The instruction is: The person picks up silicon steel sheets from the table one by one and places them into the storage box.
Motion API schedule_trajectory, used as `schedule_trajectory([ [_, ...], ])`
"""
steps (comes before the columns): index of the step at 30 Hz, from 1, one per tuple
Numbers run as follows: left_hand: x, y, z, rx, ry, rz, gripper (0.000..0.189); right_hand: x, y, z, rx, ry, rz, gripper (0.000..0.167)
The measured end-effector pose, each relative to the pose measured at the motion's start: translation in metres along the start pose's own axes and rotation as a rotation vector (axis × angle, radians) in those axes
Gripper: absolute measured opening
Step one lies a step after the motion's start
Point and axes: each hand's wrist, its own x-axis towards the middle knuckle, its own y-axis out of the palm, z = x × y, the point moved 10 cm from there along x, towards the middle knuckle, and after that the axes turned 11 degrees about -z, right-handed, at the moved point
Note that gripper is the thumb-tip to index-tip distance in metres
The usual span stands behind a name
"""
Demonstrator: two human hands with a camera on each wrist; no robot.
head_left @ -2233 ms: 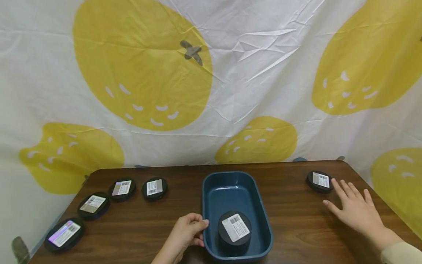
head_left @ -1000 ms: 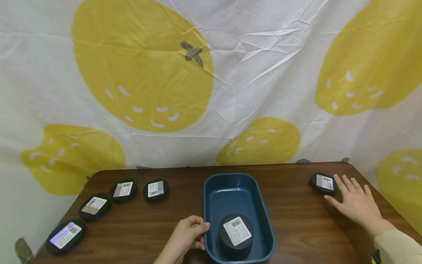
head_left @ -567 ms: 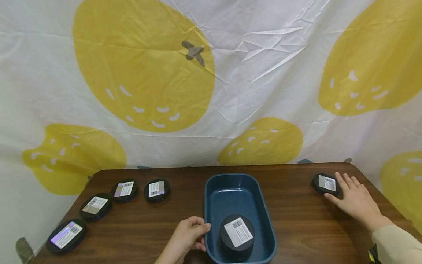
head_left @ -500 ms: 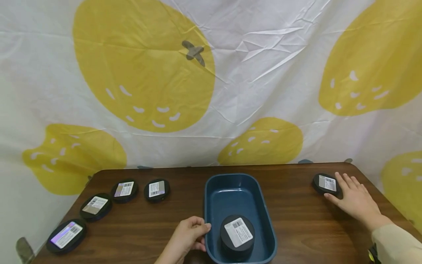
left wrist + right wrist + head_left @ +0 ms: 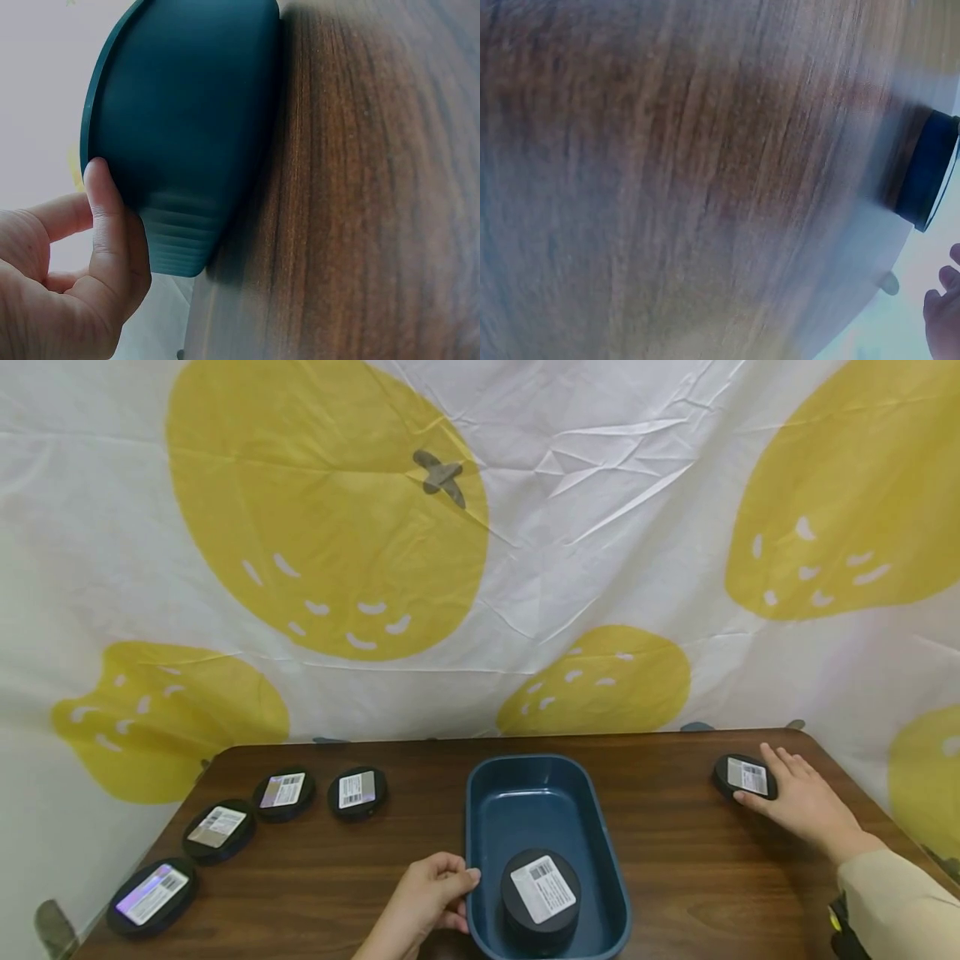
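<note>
At the near left edge of a deep dark-blue tray (image 5: 543, 758), my left hand (image 5: 423, 893) pinches the rim between thumb and fingers. The left wrist view shows the tray's outer wall (image 5: 187, 112) beside those fingers. Inside the tray's near end sits a round black piece (image 5: 517, 910) with a white barcode label on top. Far right on the table lies a flat black labelled disc (image 5: 726, 788). My right hand (image 5: 806, 802) reaches over its right side, thumb across the near edge. In the right wrist view, the fingertips (image 5: 931, 296) show a gap from the disc (image 5: 926, 172).
Several similar black labelled discs lie on the left: one (image 5: 150, 897) nearest the left edge, another (image 5: 217, 831) behind it, then two more (image 5: 283, 793) (image 5: 357, 793) toward the back. A white curtain with yellow fruit print (image 5: 570, 543) hangs behind the wooden table (image 5: 675, 893).
My right hand has moved in over the far-right disc, its thumb now overlapping the near edge. The left hand keeps its hold on the tray, and the view has shifted slightly.
</note>
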Motion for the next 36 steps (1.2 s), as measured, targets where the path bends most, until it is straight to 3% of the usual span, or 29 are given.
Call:
schedule_trajectory([
  [14,0.000,-0.001,0.000,-0.004,0.007,-0.003,0.012,0.004,0.002,-0.004,0.086,0.042,-0.069,0.102],
  [26,-0.001,-0.001,0.000,-0.009,-0.010,-0.002,0.012,0.005,0.012,-0.009,0.111,0.126,0.006,0.111],
  [36,-0.001,-0.001,0.000,-0.022,-0.010,0.001,0.012,0.006,0.017,-0.014,0.120,0.172,0.042,0.108],
])
